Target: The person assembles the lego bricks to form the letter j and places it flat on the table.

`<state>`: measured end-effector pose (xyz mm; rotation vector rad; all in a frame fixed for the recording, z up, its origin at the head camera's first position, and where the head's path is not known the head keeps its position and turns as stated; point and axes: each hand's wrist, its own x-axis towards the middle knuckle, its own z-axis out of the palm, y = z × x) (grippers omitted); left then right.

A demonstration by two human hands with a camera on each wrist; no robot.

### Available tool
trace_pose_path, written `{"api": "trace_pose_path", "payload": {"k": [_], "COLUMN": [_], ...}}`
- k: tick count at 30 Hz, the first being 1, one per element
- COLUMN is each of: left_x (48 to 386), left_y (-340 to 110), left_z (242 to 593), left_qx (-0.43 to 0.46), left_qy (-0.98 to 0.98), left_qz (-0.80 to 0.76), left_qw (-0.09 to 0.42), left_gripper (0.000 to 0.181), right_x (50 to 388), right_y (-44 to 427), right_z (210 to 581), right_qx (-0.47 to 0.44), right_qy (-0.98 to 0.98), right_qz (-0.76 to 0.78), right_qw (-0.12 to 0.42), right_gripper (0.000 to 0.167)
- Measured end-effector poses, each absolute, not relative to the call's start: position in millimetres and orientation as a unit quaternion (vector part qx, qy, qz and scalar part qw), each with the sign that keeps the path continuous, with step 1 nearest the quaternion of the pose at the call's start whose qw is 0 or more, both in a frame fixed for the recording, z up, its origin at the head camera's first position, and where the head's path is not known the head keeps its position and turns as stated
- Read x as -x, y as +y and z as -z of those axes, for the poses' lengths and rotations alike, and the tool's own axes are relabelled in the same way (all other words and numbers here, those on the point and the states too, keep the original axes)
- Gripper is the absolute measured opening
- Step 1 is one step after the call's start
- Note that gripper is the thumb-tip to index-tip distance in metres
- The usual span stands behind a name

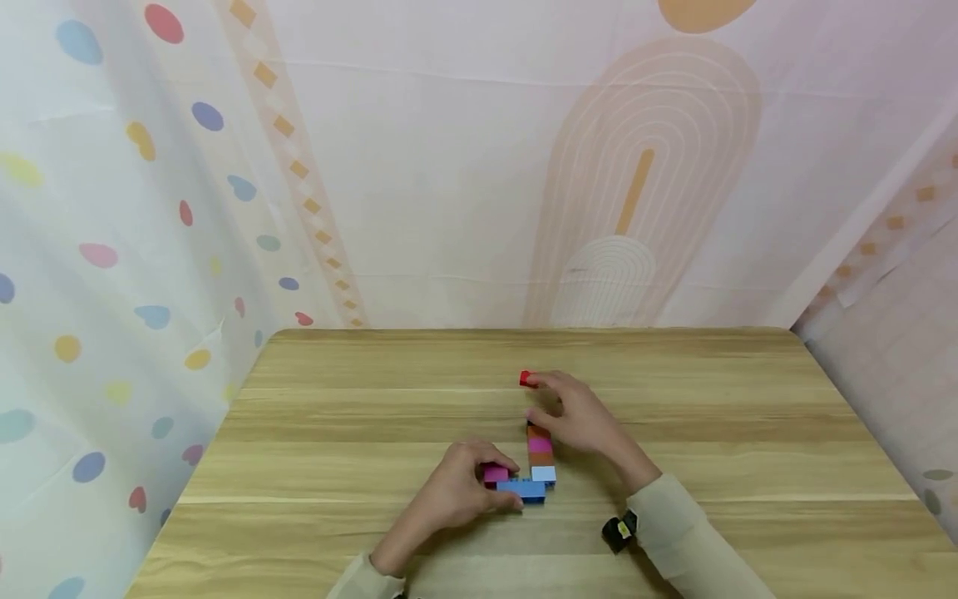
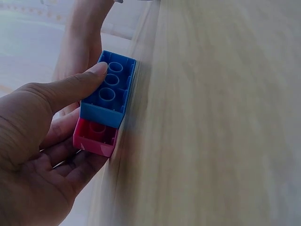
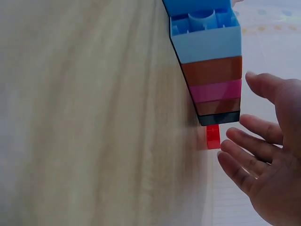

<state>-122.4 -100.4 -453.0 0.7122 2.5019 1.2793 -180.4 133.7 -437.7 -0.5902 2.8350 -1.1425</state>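
My left hand (image 1: 458, 487) grips a blue building brick (image 1: 521, 490), its thumb laid across the hollow underside in the left wrist view. A pink brick (image 2: 95, 137) is joined to the blue one, and the fingers lie behind it. From the blue brick's other end runs a row of joined bricks: a light blue brick (image 3: 209, 44), a brown brick (image 3: 212, 69), a pink one, another brown one and a black brick (image 3: 219, 118). Beside that row my right hand (image 1: 580, 416) has its fingers spread, the fingertips close to a separate red brick (image 1: 525, 378).
The bricks lie on a wood-grain table (image 1: 359, 416). A patterned curtain (image 1: 449, 166) hangs along the table's far edge and left side. A small black device (image 1: 618, 531) sits by the right sleeve.
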Motion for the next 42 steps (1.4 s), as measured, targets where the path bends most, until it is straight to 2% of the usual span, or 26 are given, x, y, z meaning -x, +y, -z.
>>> {"api": "trace_pose_path", "payload": {"k": [8, 12, 42], "left_x": [123.8, 123.1, 123.1], "left_y": [-100.9, -100.2, -101.9], "left_z": [451.6, 451.7, 454.0], "left_qx": [-0.238, -0.232, -0.225], "left_qy": [0.858, 0.855, 0.851], "left_qz": [-0.437, -0.443, -0.456], "left_qw": [0.129, 0.133, 0.133], "left_gripper": [0.032, 0.031, 0.031], "right_x": [186.0, 186.4, 163.4], "right_y": [134.1, 136.3, 143.8], "right_z": [439.3, 439.5, 432.4], "right_qx": [0.163, 0.164, 0.181], "right_qy": [0.916, 0.911, 0.916], "right_qz": [0.360, 0.365, 0.339], "right_qw": [0.075, 0.095, 0.111], "right_gripper": [0.085, 0.093, 0.090]}}
